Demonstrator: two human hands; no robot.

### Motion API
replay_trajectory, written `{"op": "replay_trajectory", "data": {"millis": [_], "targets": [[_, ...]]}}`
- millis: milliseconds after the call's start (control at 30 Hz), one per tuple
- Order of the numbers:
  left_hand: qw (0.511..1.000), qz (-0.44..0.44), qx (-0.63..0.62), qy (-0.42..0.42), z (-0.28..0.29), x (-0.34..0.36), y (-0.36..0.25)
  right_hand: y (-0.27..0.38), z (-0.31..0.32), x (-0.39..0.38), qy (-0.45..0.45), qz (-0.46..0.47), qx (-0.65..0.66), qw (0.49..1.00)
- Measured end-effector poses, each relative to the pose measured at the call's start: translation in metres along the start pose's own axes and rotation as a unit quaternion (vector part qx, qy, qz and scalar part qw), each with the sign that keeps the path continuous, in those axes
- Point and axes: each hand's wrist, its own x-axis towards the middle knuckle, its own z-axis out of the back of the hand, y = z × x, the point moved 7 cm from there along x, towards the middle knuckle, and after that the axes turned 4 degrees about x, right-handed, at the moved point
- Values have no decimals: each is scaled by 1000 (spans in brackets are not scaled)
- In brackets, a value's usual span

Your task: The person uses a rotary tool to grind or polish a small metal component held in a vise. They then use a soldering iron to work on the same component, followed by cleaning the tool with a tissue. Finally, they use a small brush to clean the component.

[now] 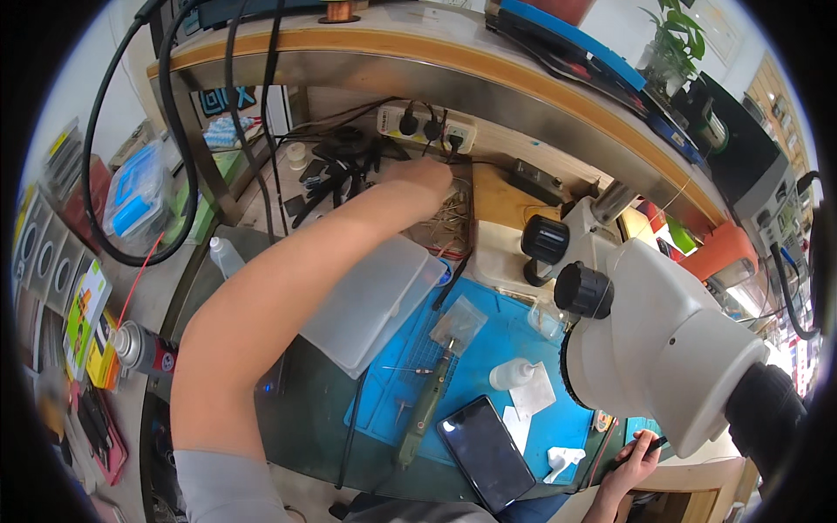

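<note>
My left arm reaches far across the bench. At its end, my left hand (423, 185) is over a tray of small metal pieces (446, 220), just below the power strip (427, 128). Its fingers point away and are hidden, so I cannot see whether they hold anything. Beside it on the left lies a heap of black tools and cables (344, 170). At the lower right, my right hand (635, 466) is closed around a thin black tool (649, 448); its exact kind does not show. A black-screened phone (486, 453) lies near the front edge of the blue mat (549, 427).
A white microscope (654, 340) stands over the right side. On the mat are a green pen-shaped rotary tool (425, 410), a small white bottle (513, 374) and a clear plastic bag (459, 322). A translucent box (375, 296) sits under my left forearm. A shelf (418, 74) spans the back.
</note>
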Motion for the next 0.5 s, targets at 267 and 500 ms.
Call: {"op": "replay_trajectory", "data": {"millis": [267,500], "targets": [[998,-45,44,28,-7,5,7,-13,12,1,-14,-27,-7,1000],[994,-104,-23,23,-6,5,-13,-37,36,1,0,-23,3,1000]]}}
